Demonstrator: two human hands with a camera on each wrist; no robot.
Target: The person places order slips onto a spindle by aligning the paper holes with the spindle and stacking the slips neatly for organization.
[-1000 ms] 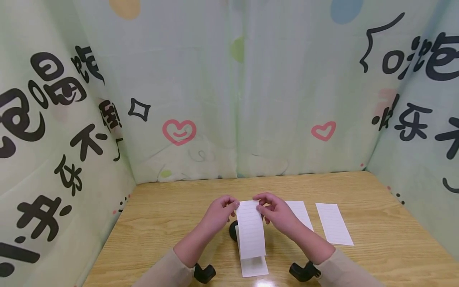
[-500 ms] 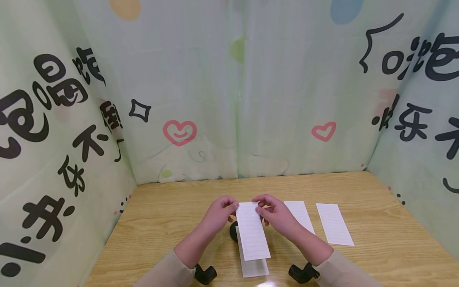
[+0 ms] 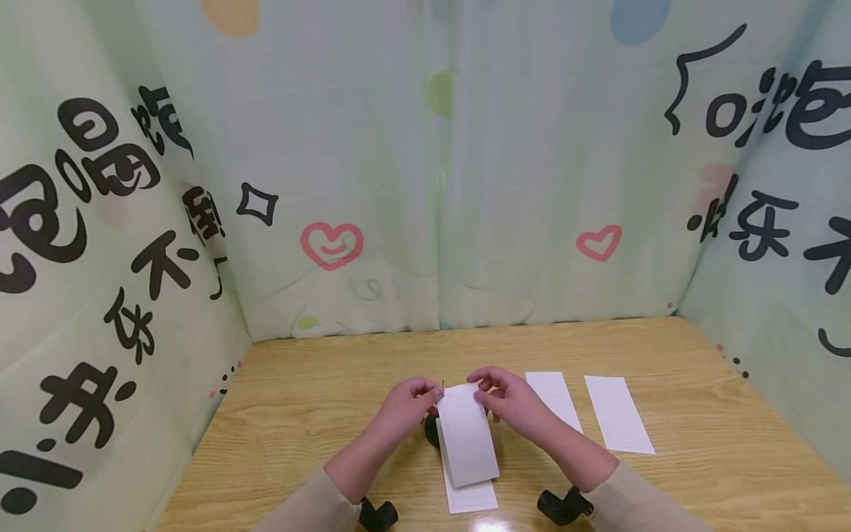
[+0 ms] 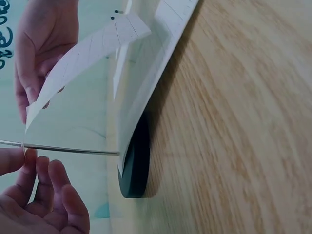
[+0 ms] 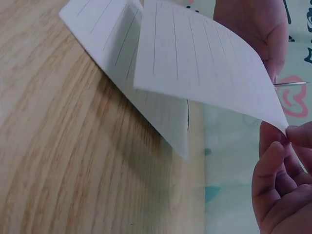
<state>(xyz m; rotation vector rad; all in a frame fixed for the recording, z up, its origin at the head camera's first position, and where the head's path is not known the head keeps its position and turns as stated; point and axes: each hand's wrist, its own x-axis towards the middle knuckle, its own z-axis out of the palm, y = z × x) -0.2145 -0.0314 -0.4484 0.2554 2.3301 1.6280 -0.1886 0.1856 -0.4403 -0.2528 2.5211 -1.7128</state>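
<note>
Over the table (image 3: pixel 299 399), lined paper sheet (image 3: pixel 468 436) is pinched at far corners by left hand (image 3: pixel 409 400) and right hand (image 3: pixel 508 395); long axis directed nearward, metal spike (image 4: pixel 73 149) nearer left.

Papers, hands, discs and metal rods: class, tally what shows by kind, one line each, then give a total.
Papers: 4 visible (held paper, lower paper, partly hidden paper, far-right paper)
Hands: 2 (left hand, right hand)
Discs: 1 (black disc)
Rods: 1 (metal rod)
Total: 8
</note>
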